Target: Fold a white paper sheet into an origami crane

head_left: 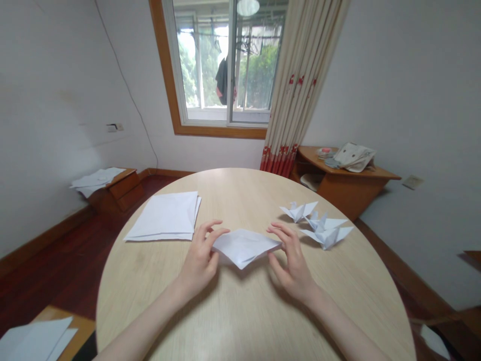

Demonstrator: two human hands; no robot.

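Observation:
A folded white paper sheet [244, 246], kite-shaped with one point toward me, is held just above the round wooden table [233, 306]. My left hand [201, 260] pinches its left corner between thumb and fingers. My right hand [291, 258] grips its right corner, fingers curled over the edge. Both hands sit near the table's middle.
A stack of flat white sheets [165, 216] lies to the left on the table. Three folded paper cranes [319, 223] stand to the right. A low wooden cabinet [116, 188] with papers is at left, a corner shelf [345, 175] with a bag at right, more paper [33, 341] at lower left.

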